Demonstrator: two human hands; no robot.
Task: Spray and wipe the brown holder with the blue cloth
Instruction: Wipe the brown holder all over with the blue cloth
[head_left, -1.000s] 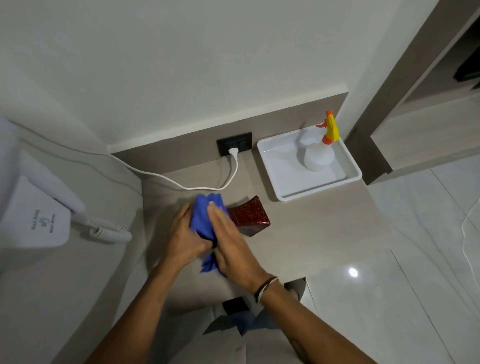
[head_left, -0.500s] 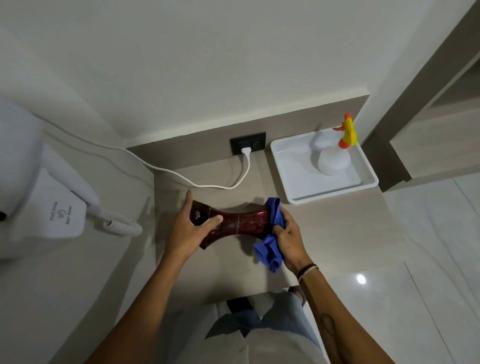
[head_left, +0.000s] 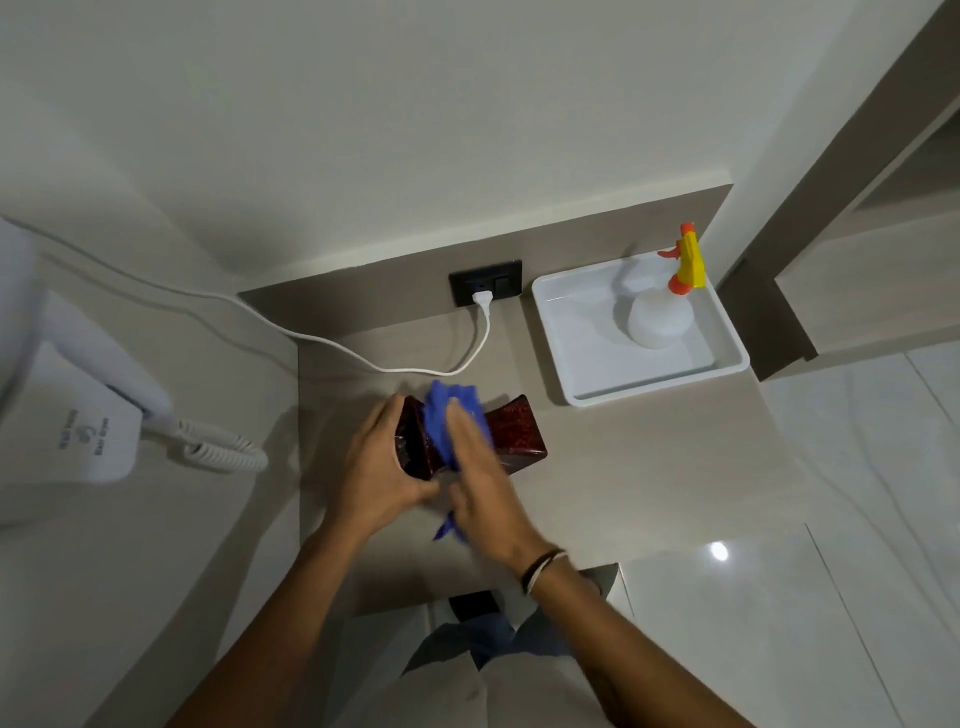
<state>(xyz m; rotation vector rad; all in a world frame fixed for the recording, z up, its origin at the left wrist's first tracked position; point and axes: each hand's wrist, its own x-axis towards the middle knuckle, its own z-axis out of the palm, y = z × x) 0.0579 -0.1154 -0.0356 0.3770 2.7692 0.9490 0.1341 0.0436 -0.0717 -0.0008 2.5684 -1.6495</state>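
The glossy brown holder (head_left: 514, 431) lies on its side above the beige counter (head_left: 649, 467), near its left half. My left hand (head_left: 379, 478) grips the holder's left end. The blue cloth (head_left: 449, 410) is draped over the holder's middle, and my right hand (head_left: 480, 488) presses it there with flat fingers; a corner of the cloth hangs below that hand. The spray bottle (head_left: 660, 317), white with a yellow and orange trigger head, stands apart in the white tray (head_left: 571, 358) at the back right.
A black wall socket (head_left: 485, 283) holds a white plug whose cable (head_left: 363, 361) runs left across the counter's back. A white wall-mounted hair dryer (head_left: 78, 415) with a coiled cord hangs at the left. Glossy floor tiles lie right of the counter.
My right hand has carried the blue cloth from the holder's right end back over its middle. The left hand has kept its hold on the left end, and the holder has turned a little.
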